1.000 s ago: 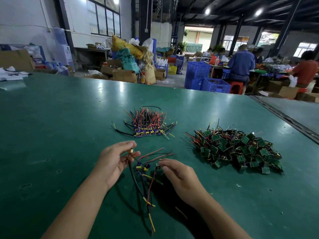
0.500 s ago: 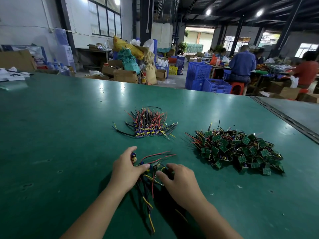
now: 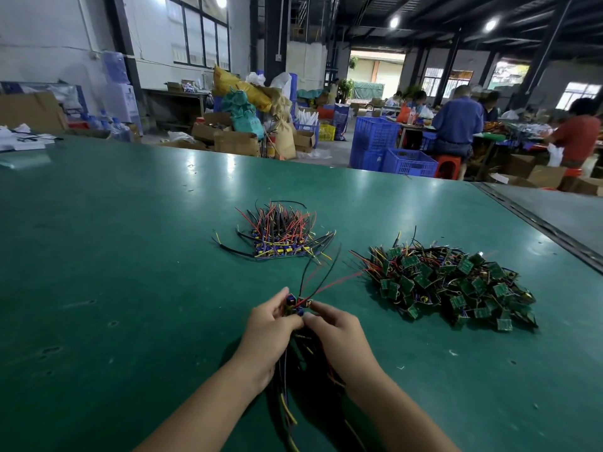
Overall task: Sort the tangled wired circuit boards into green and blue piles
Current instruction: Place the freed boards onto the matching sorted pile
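Circuit-board clump (image 3: 295, 305) sits between our two hands, low over the table (image 3: 114, 256), on the near side of both piles. Left hand (image 3: 269, 327) has thumb and fingers curled, pinching the clump from the left. Right hand (image 3: 339, 334) has its fingertips curled in on it from the right, so both grip the same bundle. The parts we can see on it look blue, but we can't tell the board count or whether a green one is buried inside. Red and black leads (image 3: 321, 282) fan up and out toward the green pile (image 3: 453, 282). The trailing wires (image 3: 287, 409) drop between our wrists and reach the table. Our read: we're squaring up a bundle bound for the blue pile (image 3: 280, 247), straight ahead. To do it well, we check each board face for colour first. We pull any snagged wire along its length rather than yanking it sideways, and lift the tails clear of the table ahead of the move. We keep the fanned leads away from the green pile so they don't hook it, and set the bundle on the blue pile's near edge with the boards lined up like the rest.
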`<state>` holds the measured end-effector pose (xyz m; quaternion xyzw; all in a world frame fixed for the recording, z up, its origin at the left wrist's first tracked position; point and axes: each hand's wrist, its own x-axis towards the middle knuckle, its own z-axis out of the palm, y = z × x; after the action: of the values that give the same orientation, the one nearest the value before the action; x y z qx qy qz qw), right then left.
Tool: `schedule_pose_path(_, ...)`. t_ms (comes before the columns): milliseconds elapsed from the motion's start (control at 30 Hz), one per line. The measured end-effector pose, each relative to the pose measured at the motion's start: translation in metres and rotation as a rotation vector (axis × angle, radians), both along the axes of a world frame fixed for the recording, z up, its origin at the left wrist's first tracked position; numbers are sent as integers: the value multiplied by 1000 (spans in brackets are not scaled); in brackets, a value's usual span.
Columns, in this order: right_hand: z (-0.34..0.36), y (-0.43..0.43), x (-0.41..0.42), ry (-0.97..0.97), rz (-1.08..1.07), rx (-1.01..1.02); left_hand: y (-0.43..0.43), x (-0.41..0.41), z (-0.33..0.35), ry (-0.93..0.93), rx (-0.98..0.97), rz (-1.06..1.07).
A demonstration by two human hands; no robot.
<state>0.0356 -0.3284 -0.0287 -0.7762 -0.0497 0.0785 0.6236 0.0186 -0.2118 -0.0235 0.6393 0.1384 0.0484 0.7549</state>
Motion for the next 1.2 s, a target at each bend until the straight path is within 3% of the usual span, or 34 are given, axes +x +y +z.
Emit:
schedule_pose_path(167, -1, 5, -6, -86, 56, 78, 2, 0, 8, 15, -226, 0)
schedule_pose_path(367, -1, 4, -8, -232, 118, 12, 2, -1, 0, -6, -121, -36)
schedule_pose_path(500, -1, -3, -3, -347, -17, -137, 11, 1, 3, 14, -160, -81)
schedule_pose_path(600, 0, -11, 1, -337, -156, -11, 16, 0, 10, 25, -253, -170)
schedule_pose_path(733, 5, -14, 4, -245, -122, 259, 18, -2, 11, 50, -216, -301)
schedule_pose_path(1033, 6, -7, -7, -459, -138, 314, 19, -2, 11, 73, -351, -327)
schedule_pose_path(1200, 11, -6, -19, -660, 61, 100, 13, -1, 14, 66, -409, -288)
